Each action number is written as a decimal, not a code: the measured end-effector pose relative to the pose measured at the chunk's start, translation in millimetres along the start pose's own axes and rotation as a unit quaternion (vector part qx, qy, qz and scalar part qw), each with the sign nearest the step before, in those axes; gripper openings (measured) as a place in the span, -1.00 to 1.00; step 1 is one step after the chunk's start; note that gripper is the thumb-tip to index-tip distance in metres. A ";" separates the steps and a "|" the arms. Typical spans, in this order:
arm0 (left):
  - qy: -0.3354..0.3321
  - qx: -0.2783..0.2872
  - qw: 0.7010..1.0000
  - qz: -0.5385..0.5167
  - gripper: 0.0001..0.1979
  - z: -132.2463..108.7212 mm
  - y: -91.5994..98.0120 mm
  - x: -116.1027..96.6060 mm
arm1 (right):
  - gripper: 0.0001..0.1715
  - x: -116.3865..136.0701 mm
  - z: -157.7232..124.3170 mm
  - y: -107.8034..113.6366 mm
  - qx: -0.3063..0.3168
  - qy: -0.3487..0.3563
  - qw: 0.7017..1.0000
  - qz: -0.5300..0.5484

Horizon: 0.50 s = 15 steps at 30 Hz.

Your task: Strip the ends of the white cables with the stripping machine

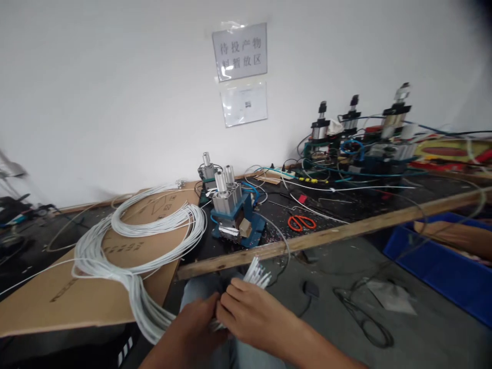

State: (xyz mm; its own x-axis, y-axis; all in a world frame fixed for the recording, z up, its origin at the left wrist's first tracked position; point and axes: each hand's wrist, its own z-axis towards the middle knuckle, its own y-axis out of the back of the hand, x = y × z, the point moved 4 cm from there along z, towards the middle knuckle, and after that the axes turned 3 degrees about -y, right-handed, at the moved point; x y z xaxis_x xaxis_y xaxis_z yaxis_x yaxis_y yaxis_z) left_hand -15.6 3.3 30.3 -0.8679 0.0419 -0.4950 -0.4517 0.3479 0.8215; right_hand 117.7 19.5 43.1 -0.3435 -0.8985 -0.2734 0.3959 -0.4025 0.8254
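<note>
Both my hands are wrapped round one thick bundle of white cables (151, 307) above my lap. My left hand (198, 323) closes on it from the left, its fingers smeared a little and close against the other hand. Just to the right, my right hand (249, 310) grips the bundle near its end. The cut cable ends (258, 272) fan out past my right fist, pointing up and away. From my hands the bundle runs left into large loose loops on a flat cardboard sheet (77, 297). What lies between my palms is hidden.
A blue press fixture with metal cylinders (232, 202) stands at the bench's wooden edge (234, 260). Orange-handled scissors (302, 222) lie to its right. Farther right are several more presses (392, 123) amid tangled hoses. A blue bin (442, 277) and a foot pedal (310, 288) are below.
</note>
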 end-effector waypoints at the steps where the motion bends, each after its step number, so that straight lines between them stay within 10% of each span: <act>1: 0.005 -0.012 1.000 -0.014 -0.75 2.0 -0.7 1.5 | -0.89 -1.9 2.3 0.5 -0.001 -0.011 1.000 -0.005; 8: -0.044 -0.066 0.992 -0.094 -0.78 15.1 -5.9 20.6 | -0.52 9.7 -30.8 13.4 -0.208 -0.212 0.955 0.023; 11: -0.058 -0.048 0.992 -0.103 -0.71 20.9 -3.8 29.3 | -0.72 -5.6 -63.9 -5.5 -0.277 -0.480 0.794 0.249; 15: -0.076 -0.020 0.993 -0.088 -0.75 31.2 -2.1 37.1 | -0.46 -12.3 -57.4 -45.5 -0.214 -0.552 0.551 0.588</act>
State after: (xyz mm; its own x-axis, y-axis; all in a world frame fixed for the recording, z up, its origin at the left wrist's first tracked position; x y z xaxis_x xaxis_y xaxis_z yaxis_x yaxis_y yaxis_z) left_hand -40.4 33.3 1.4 -0.7351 0.1270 -0.6660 -0.6037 0.3245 0.7282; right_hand 152.8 38.8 -19.5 0.1500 -0.0230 0.9884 0.9811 0.1269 -0.1459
